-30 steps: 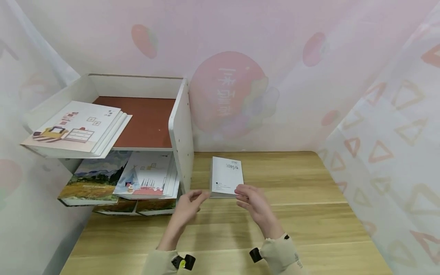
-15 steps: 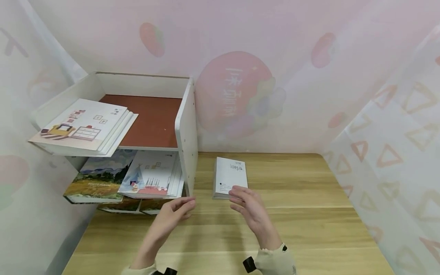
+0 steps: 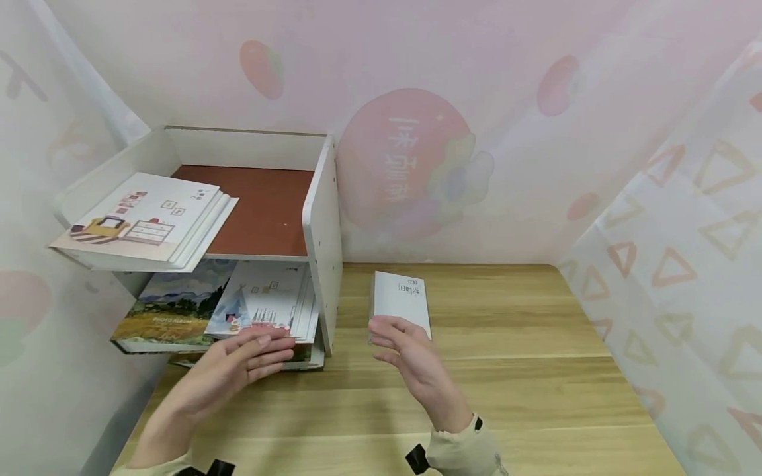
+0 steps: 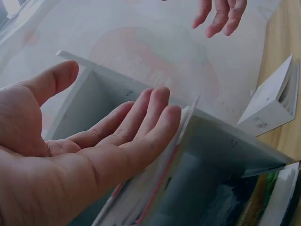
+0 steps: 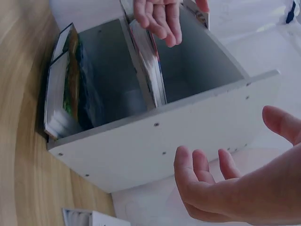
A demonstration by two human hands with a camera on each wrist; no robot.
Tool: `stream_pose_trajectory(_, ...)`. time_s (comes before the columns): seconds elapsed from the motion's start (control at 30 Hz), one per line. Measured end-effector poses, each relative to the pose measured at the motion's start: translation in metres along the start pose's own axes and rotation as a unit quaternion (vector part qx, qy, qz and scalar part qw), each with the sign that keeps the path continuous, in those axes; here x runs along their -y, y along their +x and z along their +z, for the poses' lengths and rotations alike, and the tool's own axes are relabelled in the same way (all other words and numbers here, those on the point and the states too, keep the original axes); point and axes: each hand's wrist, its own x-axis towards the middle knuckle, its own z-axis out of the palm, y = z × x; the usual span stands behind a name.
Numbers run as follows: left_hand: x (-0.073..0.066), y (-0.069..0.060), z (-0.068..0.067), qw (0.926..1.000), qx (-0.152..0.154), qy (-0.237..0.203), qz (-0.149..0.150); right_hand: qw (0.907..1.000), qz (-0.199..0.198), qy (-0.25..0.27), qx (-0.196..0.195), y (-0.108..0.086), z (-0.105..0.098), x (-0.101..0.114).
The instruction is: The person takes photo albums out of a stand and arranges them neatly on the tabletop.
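Your left hand (image 3: pixel 235 367) has fingers nearly straight, holding nothing; beyond them the tent-picture books (image 3: pixel 262 297) stick out from the shelf (image 3: pixel 325 251), perhaps because it is shallow. Your right hand (image 3: pixel 411 370), loosely bent, is also empty; beyond its fingers lies the white book (image 3: pixel 402 297), near edge partly hidden. Left fingers partly cover the lower album (image 3: pixel 306 357).

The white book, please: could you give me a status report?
Left hand empty, in front of shelf books; contact unclear. Right hand empty, apart from white book on table. In head view, right hand partly covers that book.
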Motion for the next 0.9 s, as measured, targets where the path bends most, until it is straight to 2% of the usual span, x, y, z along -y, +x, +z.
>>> stream_pose_trajectory(0.13, -0.015, -0.01, -0.013, 0.9995, 0.017, 0.021, 0.018, 0.9999, -0.008, 0.0, 0.015, 0.002, 0.017, 0.005)
stream_pose_trajectory(0.23, -0.023, -0.019, -0.023, 0.9993, 0.011, 0.013, 0.033, 0.9989, 0.0, 0.02, 0.042, 0.004, 0.03, 0.01)
stream_pose_trajectory(0.43, -0.043, -0.035, -0.047, 0.9931, 0.031, -0.08, 0.08, 0.9928, 0.032, 0.06, 0.098, 0.01, 0.055, 0.022)
stream_pose_trajectory(0.53, -0.054, -0.043, -0.058, 0.9874, 0.026, -0.127, 0.091, 0.9867, 0.061, 0.083, 0.126, 0.014, 0.068, 0.027)
stream_pose_trajectory(0.7, -0.073, -0.056, -0.078, 0.9821, -0.004, -0.167, 0.086, 0.9752, 0.103, 0.11, 0.162, 0.023, 0.086, 0.034)
stream_pose_trajectory(0.8, -0.084, -0.061, -0.091, 0.9811, 0.0, -0.18, 0.071, 0.9727, 0.112, 0.104, 0.175, 0.03, 0.096, 0.039)
stream_pose_trajectory(0.9, -0.093, -0.064, -0.102, 0.9755, 0.012, -0.211, 0.06, 0.9714, 0.123, 0.098, 0.178, 0.038, 0.104, 0.043)
